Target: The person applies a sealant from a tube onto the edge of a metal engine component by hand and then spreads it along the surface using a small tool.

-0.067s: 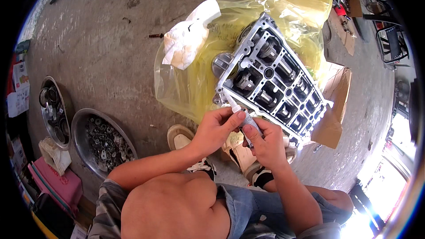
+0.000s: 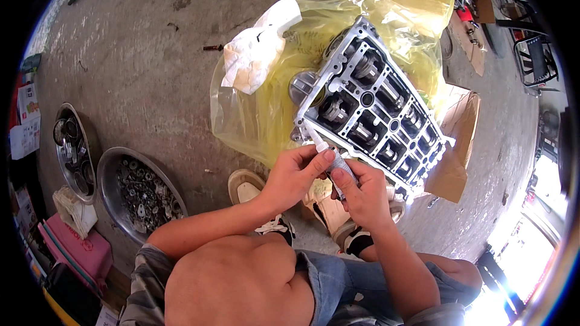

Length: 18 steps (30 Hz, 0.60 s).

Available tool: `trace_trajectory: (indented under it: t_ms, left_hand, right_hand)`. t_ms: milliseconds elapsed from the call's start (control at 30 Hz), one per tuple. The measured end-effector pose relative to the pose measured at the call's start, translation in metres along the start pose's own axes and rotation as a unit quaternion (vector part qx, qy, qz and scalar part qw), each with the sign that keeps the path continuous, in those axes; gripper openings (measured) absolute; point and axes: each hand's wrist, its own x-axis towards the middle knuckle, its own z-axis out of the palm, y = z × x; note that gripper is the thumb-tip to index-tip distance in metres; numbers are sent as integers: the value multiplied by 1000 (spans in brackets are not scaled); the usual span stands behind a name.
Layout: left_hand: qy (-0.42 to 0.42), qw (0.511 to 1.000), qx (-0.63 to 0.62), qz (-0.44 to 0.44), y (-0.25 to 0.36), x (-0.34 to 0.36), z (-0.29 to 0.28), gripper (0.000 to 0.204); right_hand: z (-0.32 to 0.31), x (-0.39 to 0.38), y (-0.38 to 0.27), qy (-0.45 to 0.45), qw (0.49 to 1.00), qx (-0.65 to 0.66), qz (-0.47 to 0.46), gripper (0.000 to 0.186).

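Observation:
A grey sealant tube (image 2: 338,165) with a long white nozzle (image 2: 316,139) is held between my two hands. The fingers of my left hand (image 2: 297,175) close round the neck, just behind the nozzle. Lower down, my right hand (image 2: 366,194) grips the body, its thumb pressing on the side. The nozzle tip points at the near left corner of a silver engine cylinder head (image 2: 367,99), at its rim; whether it touches, I cannot tell. Camshafts (image 2: 365,69) show inside the head's openings. Under the head lies yellow plastic sheeting (image 2: 254,127).
Crumpled white paper (image 2: 251,60) rests on the sheeting, with a bolt (image 2: 212,48) beside it on the concrete floor. Two metal basins, one with small parts (image 2: 145,196), one with larger parts (image 2: 75,151), stand at left. A cardboard piece (image 2: 459,163) lies right of the head.

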Motion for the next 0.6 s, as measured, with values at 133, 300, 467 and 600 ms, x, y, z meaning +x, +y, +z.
trace_trajectory:
  t_ms: [133,300,467,600]
  left_hand:
    - [0,1000,11,7,-4,0,-2,33]
    - [2,1000,13,12,-1,0,-1,34]
    - [11,1000,11,12,-2,1,-2,34]
    - [8,1000,-7,9,-1,1,-1,33]
  right_hand:
    - [2,0,-2,2,1000,3,-7,30]
    - [4,1,1,10,1000,0,-12,27]
    - [6,2,-4,11,999,-10,-36,26]
    - [6,1,-4,10,1000,0,-22,27]
